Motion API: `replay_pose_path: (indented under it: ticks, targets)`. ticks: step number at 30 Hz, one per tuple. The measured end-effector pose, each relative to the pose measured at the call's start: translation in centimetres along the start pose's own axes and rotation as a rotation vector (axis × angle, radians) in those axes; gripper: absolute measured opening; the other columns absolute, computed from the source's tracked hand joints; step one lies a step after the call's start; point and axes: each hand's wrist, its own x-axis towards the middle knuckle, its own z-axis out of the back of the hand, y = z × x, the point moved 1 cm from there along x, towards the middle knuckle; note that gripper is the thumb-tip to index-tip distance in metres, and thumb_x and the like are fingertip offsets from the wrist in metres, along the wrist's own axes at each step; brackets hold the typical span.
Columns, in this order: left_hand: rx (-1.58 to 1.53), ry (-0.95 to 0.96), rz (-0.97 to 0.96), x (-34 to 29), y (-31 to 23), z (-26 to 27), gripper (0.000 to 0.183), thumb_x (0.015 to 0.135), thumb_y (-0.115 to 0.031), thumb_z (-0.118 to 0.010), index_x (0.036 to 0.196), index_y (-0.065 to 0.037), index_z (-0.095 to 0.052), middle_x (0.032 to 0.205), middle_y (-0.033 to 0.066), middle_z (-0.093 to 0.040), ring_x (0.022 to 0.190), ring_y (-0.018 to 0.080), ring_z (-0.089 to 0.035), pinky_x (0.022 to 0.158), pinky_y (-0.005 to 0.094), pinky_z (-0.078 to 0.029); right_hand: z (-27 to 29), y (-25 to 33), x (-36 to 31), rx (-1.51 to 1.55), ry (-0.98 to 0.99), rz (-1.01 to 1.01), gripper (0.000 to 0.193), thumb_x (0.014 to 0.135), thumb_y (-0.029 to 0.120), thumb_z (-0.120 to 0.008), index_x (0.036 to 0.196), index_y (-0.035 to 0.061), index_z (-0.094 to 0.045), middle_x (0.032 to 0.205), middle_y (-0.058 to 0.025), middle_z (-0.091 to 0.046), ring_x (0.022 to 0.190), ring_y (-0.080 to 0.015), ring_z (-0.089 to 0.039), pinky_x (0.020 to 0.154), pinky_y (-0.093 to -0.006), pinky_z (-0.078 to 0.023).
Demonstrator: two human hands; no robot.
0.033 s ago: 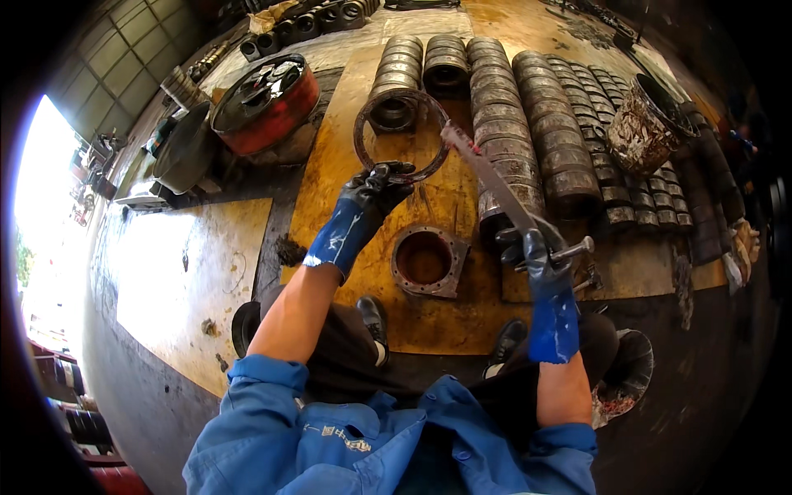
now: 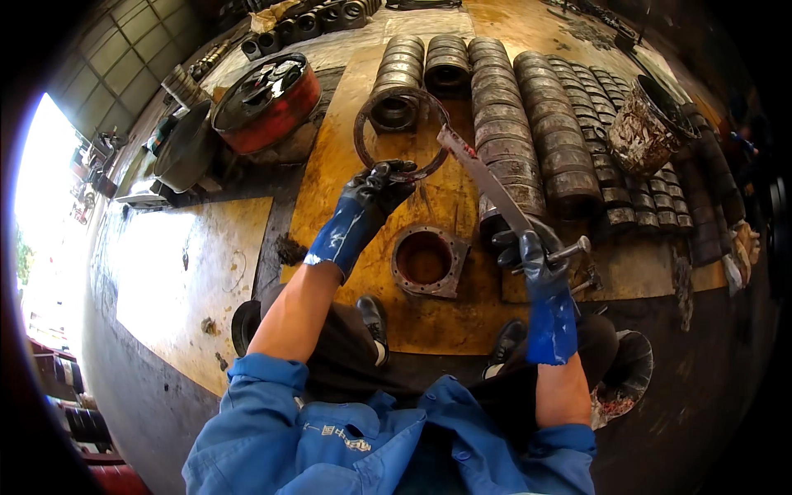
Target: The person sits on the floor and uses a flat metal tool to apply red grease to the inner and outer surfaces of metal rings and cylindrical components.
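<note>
My left hand (image 2: 375, 191), in a blue and black coated glove, grips a dark metal ring (image 2: 360, 139) by its near edge and holds it raised. My right hand (image 2: 540, 260), gloved alike, is closed round a long flat blade (image 2: 500, 196). Reddish paste smears the blade's far end, which lies at the ring's right rim; whether they touch I cannot tell. A metal rod with a knobbed end (image 2: 582, 246) juts from beside my right hand; the fingers hide how it joins. Below, between my hands, a round-bored metal housing (image 2: 450, 285) rests on the yellow board.
Long rows of stacked cylindrical metal parts (image 2: 505, 132) lie ahead and to the right. A grimy bucket (image 2: 639, 132) stands on them. A red drum (image 2: 272, 115) sits at left beyond a pale sheet (image 2: 177, 272). Near my right knee is a lined bin (image 2: 631, 371).
My right hand and the blade have shifted slightly left, the blade's tip moving a little with them. My left hand and the ring look almost unmoved.
</note>
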Motion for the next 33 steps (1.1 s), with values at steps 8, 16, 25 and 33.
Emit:
replay_pose_path:
  ticks: [8, 16, 25, 33]
  targets:
    - [0.274, 0.081, -0.338, 1.2, 0.2, 0.9, 0.029, 0.094, -0.021, -0.056, 0.108, 0.003, -0.063, 0.105, 0.0153, -0.067, 0.093, 0.0231, -0.065, 0.081, 0.0371, -0.055, -0.3, -0.3, -0.5, -0.135, 0.062, -0.243, 0.035, 0.094, 0.027, -0.053, 0.115, -0.0002, -0.058, 0.080, -0.0094, -0.070, 0.052, -0.0089, -0.061, 0.043, -0.0200, -0.045]
    - [0.480, 0.154, -0.425, 1.0, 1.0, 0.9, 0.028, 0.094, -0.021, -0.058, 0.107, 0.003, -0.064, 0.104, 0.0152, -0.067, 0.091, 0.0231, -0.066, 0.080, 0.0368, -0.055, -1.2, -0.7, -0.5, -0.139, 0.042, -0.242, 0.033, 0.092, 0.023, -0.057, 0.112, -0.0034, -0.059, 0.079, -0.0097, -0.069, 0.055, -0.0116, -0.063, 0.048, -0.0222, -0.050]
    - [0.501, 0.144, -0.391, 0.5, 0.9, 0.9, 0.027, 0.093, -0.020, -0.059, 0.106, 0.003, -0.064, 0.103, 0.0153, -0.067, 0.089, 0.0230, -0.066, 0.080, 0.0368, -0.055, 0.1, -5.7, 0.1, -0.340, -0.229, -0.263, 0.022, 0.087, 0.020, -0.064, 0.094, 0.0001, -0.068, 0.072, -0.0028, -0.067, 0.061, -0.0076, -0.059, 0.055, -0.0227, -0.047]
    - [0.493, 0.153, -0.352, 0.6, 0.5, 1.3, 0.026, 0.092, -0.019, -0.060, 0.105, 0.004, -0.064, 0.102, 0.0153, -0.067, 0.088, 0.0230, -0.067, 0.080, 0.0368, -0.056, 0.4, -5.7, 0.1, -0.463, -0.274, 0.086, 0.023, 0.088, 0.020, -0.062, 0.093, -0.0023, -0.069, 0.066, -0.0081, -0.067, 0.053, -0.0123, -0.062, 0.048, -0.0250, -0.049]
